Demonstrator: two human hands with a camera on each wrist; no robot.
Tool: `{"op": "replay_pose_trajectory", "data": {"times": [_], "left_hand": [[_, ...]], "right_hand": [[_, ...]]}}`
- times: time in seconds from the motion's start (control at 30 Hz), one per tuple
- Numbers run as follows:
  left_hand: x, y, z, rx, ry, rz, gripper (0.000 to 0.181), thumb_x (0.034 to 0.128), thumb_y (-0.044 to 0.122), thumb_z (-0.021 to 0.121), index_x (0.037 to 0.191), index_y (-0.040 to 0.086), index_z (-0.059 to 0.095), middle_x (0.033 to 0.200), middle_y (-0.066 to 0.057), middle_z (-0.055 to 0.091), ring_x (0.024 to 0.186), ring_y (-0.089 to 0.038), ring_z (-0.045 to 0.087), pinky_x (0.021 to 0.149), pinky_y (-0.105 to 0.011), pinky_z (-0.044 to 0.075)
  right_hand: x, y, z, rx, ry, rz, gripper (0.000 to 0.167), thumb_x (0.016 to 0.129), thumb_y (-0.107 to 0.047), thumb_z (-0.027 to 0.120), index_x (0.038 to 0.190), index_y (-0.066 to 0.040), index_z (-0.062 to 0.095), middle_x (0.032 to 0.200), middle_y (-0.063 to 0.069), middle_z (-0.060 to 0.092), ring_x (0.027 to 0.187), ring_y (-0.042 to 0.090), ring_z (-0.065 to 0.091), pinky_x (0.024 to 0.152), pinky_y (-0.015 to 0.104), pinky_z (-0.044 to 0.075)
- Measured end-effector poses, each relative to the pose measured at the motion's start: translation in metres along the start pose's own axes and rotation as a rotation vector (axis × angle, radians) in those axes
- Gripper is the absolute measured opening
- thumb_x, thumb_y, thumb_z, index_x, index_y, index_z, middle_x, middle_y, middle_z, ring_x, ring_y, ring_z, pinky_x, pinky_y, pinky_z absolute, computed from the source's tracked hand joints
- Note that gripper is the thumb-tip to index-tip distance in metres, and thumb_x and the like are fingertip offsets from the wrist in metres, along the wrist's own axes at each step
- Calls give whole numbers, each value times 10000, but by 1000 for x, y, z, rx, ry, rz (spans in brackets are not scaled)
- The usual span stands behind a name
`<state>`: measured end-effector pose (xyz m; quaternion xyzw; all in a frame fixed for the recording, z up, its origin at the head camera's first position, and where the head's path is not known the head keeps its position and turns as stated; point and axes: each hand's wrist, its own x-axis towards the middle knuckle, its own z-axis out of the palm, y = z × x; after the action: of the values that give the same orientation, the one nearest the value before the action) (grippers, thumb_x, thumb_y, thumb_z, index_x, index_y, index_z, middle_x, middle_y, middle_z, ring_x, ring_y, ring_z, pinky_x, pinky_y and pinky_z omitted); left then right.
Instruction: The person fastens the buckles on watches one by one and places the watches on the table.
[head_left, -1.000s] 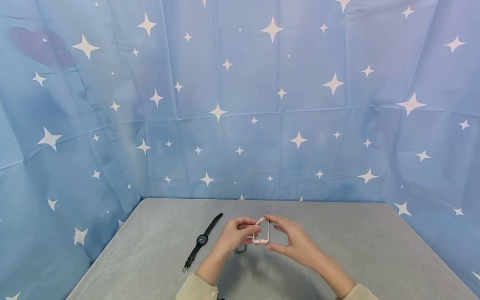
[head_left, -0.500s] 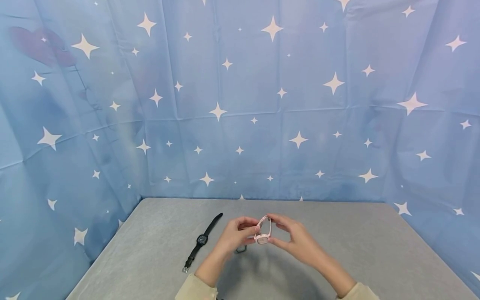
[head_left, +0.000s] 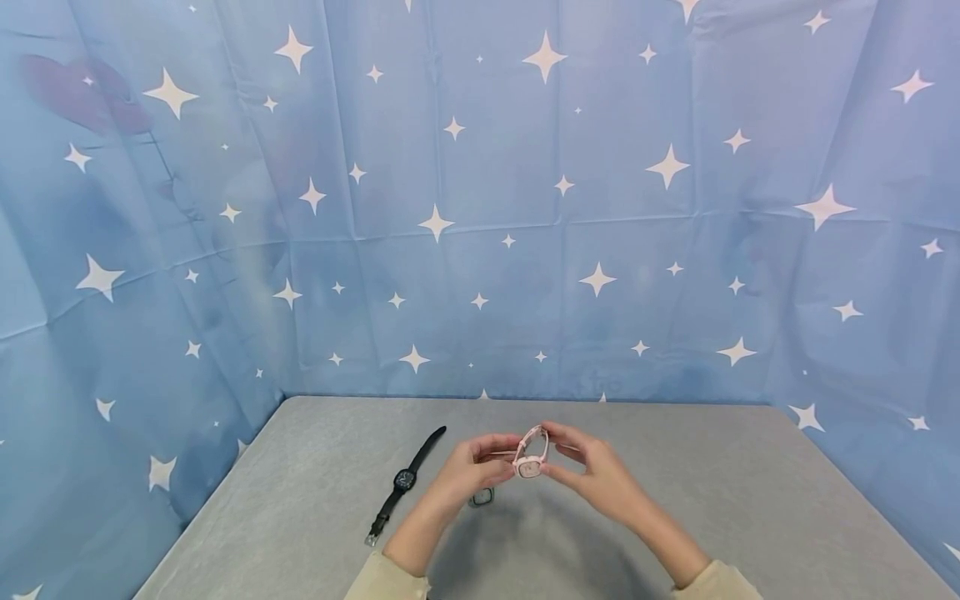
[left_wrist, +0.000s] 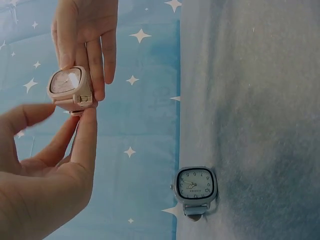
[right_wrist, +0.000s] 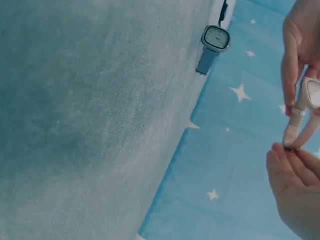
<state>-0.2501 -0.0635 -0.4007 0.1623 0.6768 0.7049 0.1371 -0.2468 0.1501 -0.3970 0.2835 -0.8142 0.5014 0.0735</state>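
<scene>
Both hands hold a pink watch [head_left: 528, 468], its strap closed in a loop and its face turned to the head camera. My right hand [head_left: 603, 479] pinches it from the right, thumb near the case and fingertips at the top of the strap. From the other side, my left hand [head_left: 465, 471] touches it with its fingertips, the thumb close to the case. In the left wrist view, the pink watch [left_wrist: 66, 81] is between the right hand [left_wrist: 87, 35] and left hand [left_wrist: 55, 180]. The right wrist view cuts off part of the pink watch [right_wrist: 314, 92].
A black watch [head_left: 404, 480] lies stretched out on the grey table [head_left: 300, 500], left of the hands. A grey-blue watch [left_wrist: 195, 184] with a squarish face rests on the table under the left hand, partly hidden in the head view. Starry blue cloth [head_left: 480, 275] hangs behind and beside the table.
The pink watch has risen slightly and moved right, and its face has tilted into the head view. The left thumb has shifted from the strap down towards the case.
</scene>
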Motion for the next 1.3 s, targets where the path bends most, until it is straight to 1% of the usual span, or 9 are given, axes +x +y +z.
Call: {"op": "replay_pose_trajectory", "data": {"times": [0.13, 0.2, 0.33, 0.43, 0.57, 0.77, 1.03, 1.13, 1.3], "left_hand": [[0, -2, -3, 107, -43, 43, 397, 833, 151, 631, 1217, 116, 535, 1196, -56, 545, 1081, -209, 522, 835, -341, 455], [0, -2, -3, 120, -55, 62, 410, 835, 151, 632, 1228, 111, 523, 1205, -60, 535, 1103, -231, 504, 833, -342, 456], [1, -4, -3, 141, -49, 89, 415, 838, 140, 627, 1234, 94, 512, 1209, -87, 526, 1113, -258, 492, 822, -334, 462], [1, -5, -3, 196, -21, 116, 410, 832, 137, 634, 1222, 80, 519, 1187, -97, 538, 1090, -265, 507, 813, -331, 465], [3, -7, -5, 334, 24, 144, 400, 816, 176, 658, 1187, 80, 545, 1126, -74, 573, 1050, -249, 532, 835, -350, 452], [9, -11, -6, 553, 70, 138, 380, 787, 220, 688, 1136, 108, 587, 1059, -1, 602, 1022, -194, 546, 861, -386, 435], [12, -12, -1, 872, 125, 139, 347, 761, 234, 712, 1085, 146, 625, 1000, 54, 618, 940, -141, 563, 730, -282, 466], [13, -14, 1, 964, 136, 133, 329, 751, 227, 720, 1063, 165, 637, 970, 78, 619, 917, -128, 563, 702, -272, 461], [17, -19, 2, 1079, 129, 121, 312, 731, 233, 735, 1025, 179, 649, 939, 86, 623, 898, -127, 564, 717, -291, 455]], "right_hand": [[1, 2, -1, 18, -8, 26, 551, 799, -264, 666, 1278, -91, 454, 1239, 105, 515, 1123, 265, 494, 902, 331, 400], [1, 3, -1, 7, -17, 34, 544, 802, -283, 661, 1276, -108, 458, 1238, 91, 517, 1126, 252, 493, 904, 319, 400], [3, 5, 0, -7, -33, 41, 529, 811, -291, 653, 1274, -121, 464, 1244, 93, 513, 1137, 242, 485, 909, 311, 396], [5, 6, 0, -4, -64, 57, 524, 821, -285, 643, 1280, -111, 460, 1263, 101, 498, 1158, 230, 465, 917, 316, 389], [8, 7, 0, 3, -131, 75, 539, 839, -268, 623, 1300, -61, 436, 1292, 114, 469, 1184, 237, 437, 926, 341, 380], [11, 13, 1, 28, -216, 76, 526, 862, -199, 598, 1314, -17, 403, 1322, 159, 426, 1216, 287, 386, 949, 404, 348], [13, 23, 5, 1, -276, 119, 559, 847, -212, 615, 1312, 9, 397, 1326, 195, 407, 1215, 320, 377, 935, 432, 359], [14, 26, 5, -16, -302, 134, 576, 844, -229, 618, 1315, 13, 392, 1327, 196, 404, 1211, 318, 382, 930, 420, 370], [17, 33, 8, -51, -340, 141, 559, 853, -204, 609, 1308, 37, 392, 1318, 215, 407, 1199, 331, 394, 916, 423, 383]]}}
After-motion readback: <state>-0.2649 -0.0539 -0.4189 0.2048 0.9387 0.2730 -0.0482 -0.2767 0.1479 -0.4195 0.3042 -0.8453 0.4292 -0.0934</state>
